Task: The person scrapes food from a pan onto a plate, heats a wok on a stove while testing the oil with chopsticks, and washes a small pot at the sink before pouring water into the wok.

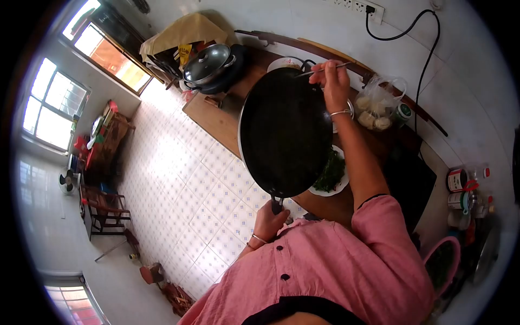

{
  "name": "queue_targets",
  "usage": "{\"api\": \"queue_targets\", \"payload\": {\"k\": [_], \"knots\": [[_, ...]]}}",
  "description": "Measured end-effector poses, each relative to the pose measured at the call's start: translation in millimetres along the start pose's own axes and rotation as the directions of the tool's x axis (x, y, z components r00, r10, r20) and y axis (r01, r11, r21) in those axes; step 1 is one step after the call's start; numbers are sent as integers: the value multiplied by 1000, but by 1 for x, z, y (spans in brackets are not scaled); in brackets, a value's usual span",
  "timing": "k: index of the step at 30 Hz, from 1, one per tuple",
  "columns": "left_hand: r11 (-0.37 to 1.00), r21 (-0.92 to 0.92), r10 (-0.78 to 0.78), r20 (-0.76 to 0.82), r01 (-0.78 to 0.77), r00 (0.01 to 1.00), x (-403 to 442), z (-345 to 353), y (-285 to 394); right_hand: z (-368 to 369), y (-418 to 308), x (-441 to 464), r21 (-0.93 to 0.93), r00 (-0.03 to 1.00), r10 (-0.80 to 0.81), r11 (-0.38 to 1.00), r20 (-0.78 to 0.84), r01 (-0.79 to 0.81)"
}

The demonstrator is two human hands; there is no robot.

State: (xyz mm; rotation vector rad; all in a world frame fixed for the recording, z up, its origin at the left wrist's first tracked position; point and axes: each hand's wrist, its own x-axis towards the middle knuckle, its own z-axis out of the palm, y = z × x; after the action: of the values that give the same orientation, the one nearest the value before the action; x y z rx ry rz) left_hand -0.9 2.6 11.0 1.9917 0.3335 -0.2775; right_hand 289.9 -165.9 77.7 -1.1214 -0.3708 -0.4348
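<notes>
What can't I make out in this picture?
All in the head view:
- Plate: partly hidden behind the pan.
- Pan interior: too dark to tell whether anything clings there.
- Handle: its end is covered by the left hand.
- Lidded pot's contents: hidden by the lid.
- Jar labels: too small to read.

Wok: broad and round, with a black interior and a thin, paler edge at its left side
Wok pose: tilted, the open side turned up into view
Wok handle: short, black, gripped in the left hand
Thin utensil: slender, greyish, pinched in the right hand, slanted across the wok's far rim
</notes>
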Motion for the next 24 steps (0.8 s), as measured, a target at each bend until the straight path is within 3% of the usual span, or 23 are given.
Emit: {"api": "queue_targets", "payload": {"k": [2, 3, 5, 7, 9, 11, 13, 14, 17, 18, 21, 22, 23, 24], "knots": [[1000, -11, -28, 26, 29, 999, 0, -2, 8, -5, 26, -12, -26, 988, 155, 988, 15, -155], [997, -25, -66, 43, 67, 997, 0, -3, 10, -7, 24, -16, -27, 989, 148, 989, 16, -147], [996, -47, -69, 42, 71, 997, 2, -4, 5, -17, 21, -25, -224, 917, 339, 930, 210, -292], [992, -73, -95, 46, 98, 994, -1, -2, -1, -23, 17, -14, -173, 939, 323, 938, 121, -301], [997, -61, -42, 12, 42, 999, -1, -1, -1, -22, -2, -1, -41, 997, 5, 999, -78, -8], [998, -33, -60, 19, 60, 998, 1, -2, 5, -22, 11, -5, -34, 990, 24, 999, -138, -29], [999, -32, -40, 9, 40, 999, 0, -2, 6, -19, 28, -23, -188, 966, 259, 948, -12, -256], [999, -35, -36, 4, 36, 999, 0, -3, 6, -23, 28, -30, -245, 940, 327, 923, 93, -297], [990, -96, -103, 44, 107, 994, -2, -3, 1, -38, 31, -18, -174, 962, 272, 949, 28, -263], [995, -77, -69, 24, 71, 997, -3, -1, -3, -30, 11, -14, -142, 990, 118, 982, -78, -128], [999, -41, -32, 15, 33, 999, -2, -2, 3, -35, 8, -12, -186, 990, 132, 973, -55, -140], [999, -32, -33, 15, 33, 999, -2, -2, 6, -35, 23, -17, -196, 970, 241, 951, -11, -239], [999, -24, -37, 12, 37, 999, -2, -2, 7, -46, 31, -21, -198, 971, 237, 952, -10, -234], [999, -27, -34, 9, 34, 999, -1, -3, 7, -47, 26, -29, -288, 939, 332, 911, 94, -293]]}}
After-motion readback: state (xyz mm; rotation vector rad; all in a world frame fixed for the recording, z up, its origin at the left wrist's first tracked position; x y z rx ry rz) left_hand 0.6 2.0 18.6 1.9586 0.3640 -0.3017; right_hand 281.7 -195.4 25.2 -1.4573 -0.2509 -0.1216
